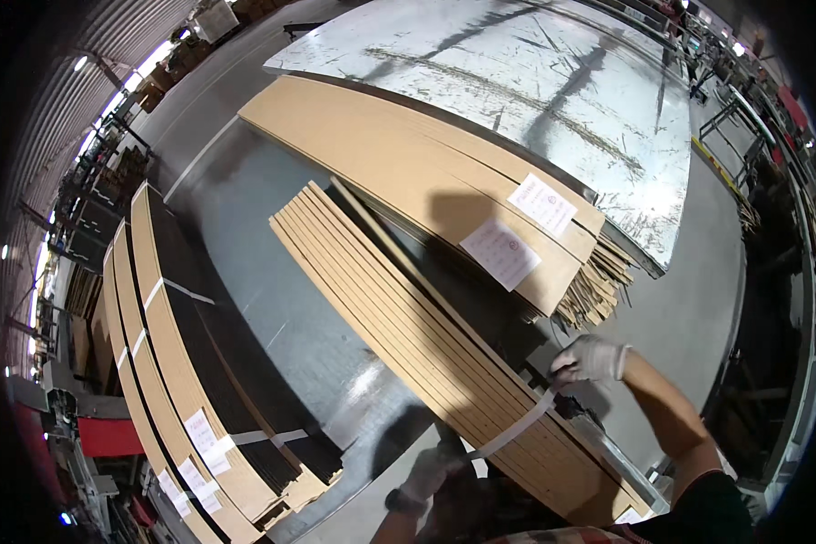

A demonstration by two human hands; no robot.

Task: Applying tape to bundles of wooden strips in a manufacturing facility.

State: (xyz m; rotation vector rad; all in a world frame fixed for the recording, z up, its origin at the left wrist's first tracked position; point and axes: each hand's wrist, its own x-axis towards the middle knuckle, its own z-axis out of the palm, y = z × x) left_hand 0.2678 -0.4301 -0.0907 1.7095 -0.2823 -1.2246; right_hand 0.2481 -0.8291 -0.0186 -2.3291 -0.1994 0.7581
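Tan slats [408, 317], pale strap [517, 426], seemingly taut.

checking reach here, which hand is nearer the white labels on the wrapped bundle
Right. The right hand grips the strap just below the labels; the left hand is farther down, at the strap's other end.

Two gloved hands are in view, the left hand [423, 473] and the right hand [587, 358], with one white strap [515, 429] running between them across one stack of long tan boards [408, 317] on the metal table [553, 72]. Toward the table's far edge lies one more wrapped bundle of boards [408, 154], carrying two white paper labels [541, 204] near its right end. Off the table's left edge, three strapped bundles [168, 363] stand side by side, with several small white labels I cannot count exactly.
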